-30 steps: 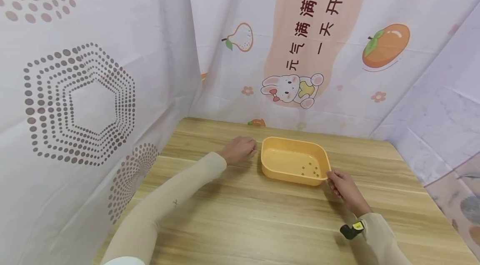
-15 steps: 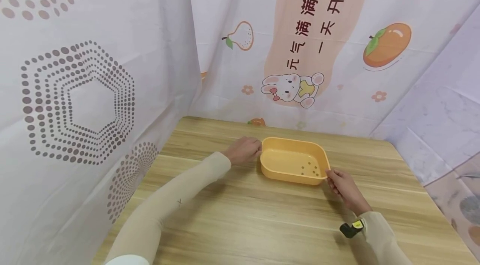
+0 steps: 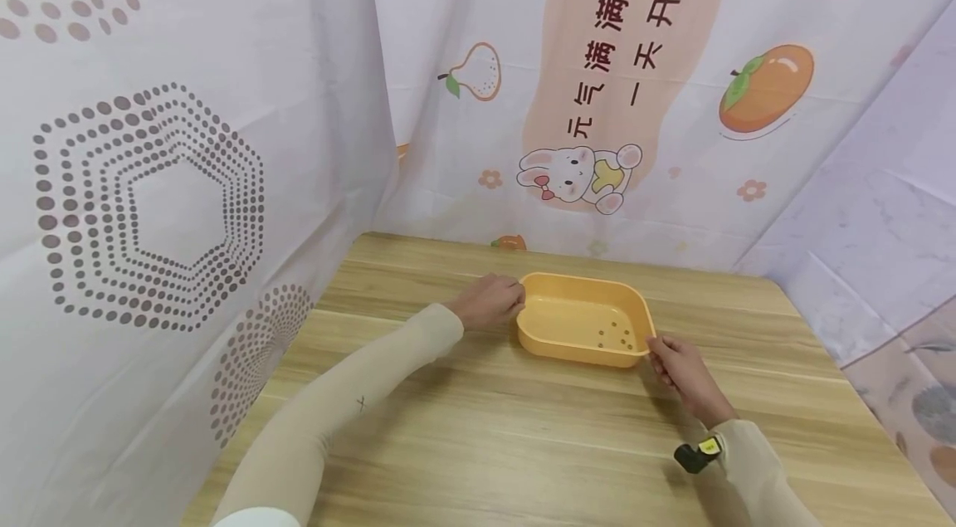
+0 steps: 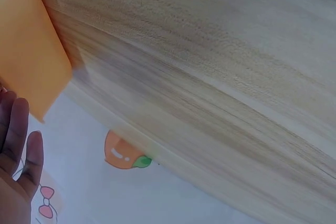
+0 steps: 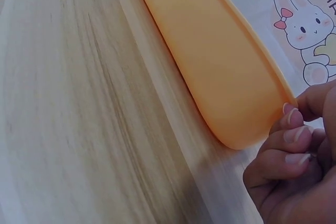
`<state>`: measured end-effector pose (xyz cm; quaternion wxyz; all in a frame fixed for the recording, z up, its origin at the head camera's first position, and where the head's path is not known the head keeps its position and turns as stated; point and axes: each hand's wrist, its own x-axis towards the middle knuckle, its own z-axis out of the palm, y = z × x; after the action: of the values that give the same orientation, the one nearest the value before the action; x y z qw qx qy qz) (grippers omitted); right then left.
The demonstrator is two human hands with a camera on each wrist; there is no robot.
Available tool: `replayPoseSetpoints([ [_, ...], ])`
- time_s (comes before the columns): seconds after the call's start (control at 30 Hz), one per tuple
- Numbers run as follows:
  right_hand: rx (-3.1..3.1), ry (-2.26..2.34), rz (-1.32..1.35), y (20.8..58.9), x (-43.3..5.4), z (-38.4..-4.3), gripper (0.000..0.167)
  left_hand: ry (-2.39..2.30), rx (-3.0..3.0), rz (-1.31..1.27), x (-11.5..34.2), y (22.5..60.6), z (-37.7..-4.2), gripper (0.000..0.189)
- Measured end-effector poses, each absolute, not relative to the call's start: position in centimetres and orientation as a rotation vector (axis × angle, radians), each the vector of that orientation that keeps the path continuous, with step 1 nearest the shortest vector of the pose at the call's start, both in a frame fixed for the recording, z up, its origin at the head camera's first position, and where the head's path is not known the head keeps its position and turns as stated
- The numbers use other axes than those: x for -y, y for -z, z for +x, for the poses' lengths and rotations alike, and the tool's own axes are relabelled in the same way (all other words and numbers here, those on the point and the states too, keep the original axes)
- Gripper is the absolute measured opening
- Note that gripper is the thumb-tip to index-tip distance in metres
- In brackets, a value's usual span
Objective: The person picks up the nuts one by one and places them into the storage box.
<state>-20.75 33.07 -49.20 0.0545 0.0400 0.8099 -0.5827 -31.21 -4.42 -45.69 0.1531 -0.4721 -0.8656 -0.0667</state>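
Observation:
A yellow-orange plastic tray (image 3: 556, 326) with rounded corners lies toward the back of the wooden table. Several small dark round pieces (image 3: 614, 324) are scattered inside it at its right end. At the tray's left end my left hand (image 3: 489, 300) holds the rim; in the left wrist view only some of its fingers (image 4: 18, 121) show, beside the tray wall, and the thumb's grip is out of frame. My right hand (image 3: 683, 373) pinches the rim at the near right corner between thumb and forefinger, its other fingers (image 5: 278, 166) curled below.
Wooden tabletop (image 3: 478, 444) stretches in front of the tray and to both sides. A printed white curtain (image 3: 448, 178) hangs right behind the table, and a dotted one (image 3: 179, 378) along the left. A small black device (image 3: 696, 458) sits at the right wrist.
My left hand has moved right from beside the tray onto its left rim. The right hand keeps its pinch at the corner, and the tray stays almost in place.

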Motion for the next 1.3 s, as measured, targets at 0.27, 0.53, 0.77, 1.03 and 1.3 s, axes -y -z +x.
replayPoseSetpoints([
  [0.27, -2.437, 1.766, 0.104, 48.9, -32.9, -20.4, 0.036, 0.188, 2.474, -1.352, 4.5, 46.0, -31.4, 0.012],
  [0.53, -2.453, 1.743, 0.107, 48.7, -32.6, -20.6, 0.037, 0.2, 2.462, -1.353, 4.6, 46.1, -31.4, 0.012],
  [0.77, -2.454, 1.724, 0.088, 48.8, -32.6, -20.8, 0.037, 0.216, 2.472, -1.341, 4.9, 45.9, -31.0, 0.013],
  [1.03, -2.512, 1.6, 0.034, 48.0, -32.9, -20.8, 0.049, 0.23, 2.505, -1.295, 5.2, 45.7, -30.6, 0.014],
  [1.3, -2.607, 1.414, 0.002, 46.0, -34.1, -21.2, 0.056, 0.238, 2.508, -1.227, 6.5, 45.5, -31.1, 0.02],
])
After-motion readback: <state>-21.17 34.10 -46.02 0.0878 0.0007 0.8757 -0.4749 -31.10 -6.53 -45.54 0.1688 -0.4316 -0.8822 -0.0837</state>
